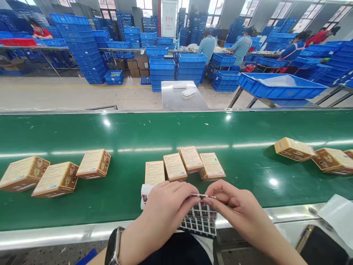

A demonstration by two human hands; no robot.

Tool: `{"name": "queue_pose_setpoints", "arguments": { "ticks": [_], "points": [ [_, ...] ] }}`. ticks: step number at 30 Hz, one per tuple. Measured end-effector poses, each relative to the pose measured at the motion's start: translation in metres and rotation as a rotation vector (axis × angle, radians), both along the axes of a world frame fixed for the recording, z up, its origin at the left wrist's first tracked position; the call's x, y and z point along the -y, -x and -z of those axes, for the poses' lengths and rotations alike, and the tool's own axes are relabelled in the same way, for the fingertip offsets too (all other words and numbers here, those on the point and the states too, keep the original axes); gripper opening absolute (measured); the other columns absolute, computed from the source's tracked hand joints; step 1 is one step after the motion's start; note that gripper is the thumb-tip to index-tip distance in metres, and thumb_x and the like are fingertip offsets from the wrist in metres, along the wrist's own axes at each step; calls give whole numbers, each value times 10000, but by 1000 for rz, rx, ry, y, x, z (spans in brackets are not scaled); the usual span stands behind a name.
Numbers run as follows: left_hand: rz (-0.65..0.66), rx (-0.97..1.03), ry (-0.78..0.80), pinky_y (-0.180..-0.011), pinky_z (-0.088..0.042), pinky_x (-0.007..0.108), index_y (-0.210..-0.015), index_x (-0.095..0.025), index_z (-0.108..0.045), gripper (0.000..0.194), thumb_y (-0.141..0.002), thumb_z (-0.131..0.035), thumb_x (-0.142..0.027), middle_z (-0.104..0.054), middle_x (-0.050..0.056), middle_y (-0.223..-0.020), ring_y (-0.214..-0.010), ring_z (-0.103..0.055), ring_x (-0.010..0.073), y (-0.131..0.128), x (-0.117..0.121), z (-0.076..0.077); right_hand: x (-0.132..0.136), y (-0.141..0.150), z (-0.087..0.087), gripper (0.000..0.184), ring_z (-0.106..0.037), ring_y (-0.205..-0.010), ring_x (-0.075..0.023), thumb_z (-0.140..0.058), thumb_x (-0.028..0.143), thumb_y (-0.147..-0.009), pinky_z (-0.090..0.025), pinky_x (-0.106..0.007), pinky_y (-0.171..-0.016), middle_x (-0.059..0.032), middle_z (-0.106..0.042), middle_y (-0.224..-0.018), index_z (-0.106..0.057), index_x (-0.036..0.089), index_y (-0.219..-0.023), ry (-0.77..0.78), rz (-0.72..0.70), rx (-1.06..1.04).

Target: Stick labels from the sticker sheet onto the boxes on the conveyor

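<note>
My left hand and my right hand meet at the near edge of the green conveyor belt. Both pinch a thin strip of stickers between fingertips. Under my hands lies a sheet of small printed stickers, partly hidden. Just beyond my fingers, several small tan boxes lie side by side on the belt. A watch sits on my left wrist.
Three more tan boxes lie on the belt at the left, others at the right. A white sheet and a dark object rest at lower right. Stacked blue crates and seated workers fill the background.
</note>
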State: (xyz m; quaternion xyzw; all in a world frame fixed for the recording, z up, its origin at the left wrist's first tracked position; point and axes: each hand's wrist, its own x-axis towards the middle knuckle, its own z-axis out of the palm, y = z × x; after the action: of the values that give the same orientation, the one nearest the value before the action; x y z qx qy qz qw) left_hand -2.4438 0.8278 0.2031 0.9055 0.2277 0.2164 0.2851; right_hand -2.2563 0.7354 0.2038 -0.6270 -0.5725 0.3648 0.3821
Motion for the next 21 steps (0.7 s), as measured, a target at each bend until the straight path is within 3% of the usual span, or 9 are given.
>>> {"name": "queue_pose_setpoints", "arguments": {
  "ticks": [4, 8, 10, 14, 17, 21],
  "points": [
    [6, -83, 69, -678, -443, 264, -944, -246, -604, 111, -1005, -518, -279, -717, -62, -866, -762, -670, 138, 7, -2, -5, 3, -7, -10, 63, -702, -827, -147, -588, 309, -976, -553, -199, -684, 37, -735, -908, -638, 270, -975, -44, -108, 129],
    [45, -109, 27, -710, -439, 279, -957, -240, -591, 121, -1016, -491, -276, -716, -54, -892, -784, -669, 149, 2, -4, -8, 5, -17, -14, 92, -679, -985, -164, -559, 214, -992, -536, -255, -865, 5, -723, -1060, -632, 264, -1017, -351, -106, 383],
    [62, -128, -29, -708, -432, 293, -964, -233, -589, 127, -1019, -479, -264, -709, -41, -888, -781, -664, 161, -7, -5, -6, 3, -24, -14, 112, -658, -1033, -187, -530, 195, -1004, -517, -310, -922, -23, -709, -1094, -617, 250, -1050, -433, -104, 474],
    [98, -174, -83, -674, -407, 296, -978, -229, -602, 132, -1011, -475, -213, -694, -28, -853, -749, -645, 171, -28, -14, -2, -8, -44, -13, 107, -675, -928, -187, -524, 234, -1015, -552, -298, -802, -30, -706, -1004, -599, 237, -1092, -332, -133, 485],
    [96, -177, 12, -678, -403, 281, -974, -240, -609, 136, -1013, -479, -230, -703, -38, -861, -752, -649, 158, -45, -27, -2, -21, -61, -9, 112, -662, -802, -167, -494, 193, -1021, -542, -276, -688, -9, -681, -879, -589, 232, -976, -293, -169, 434],
    [25, -229, 173, -621, -378, 262, -897, -235, -604, 194, -1019, -464, -293, -691, -47, -779, -688, -633, 144, -70, -44, -5, -34, -79, 4, 156, -651, -813, -181, -519, 71, -987, -522, -319, -735, -45, -688, -910, -599, 182, -1062, -484, -111, 521]
  ]
}}
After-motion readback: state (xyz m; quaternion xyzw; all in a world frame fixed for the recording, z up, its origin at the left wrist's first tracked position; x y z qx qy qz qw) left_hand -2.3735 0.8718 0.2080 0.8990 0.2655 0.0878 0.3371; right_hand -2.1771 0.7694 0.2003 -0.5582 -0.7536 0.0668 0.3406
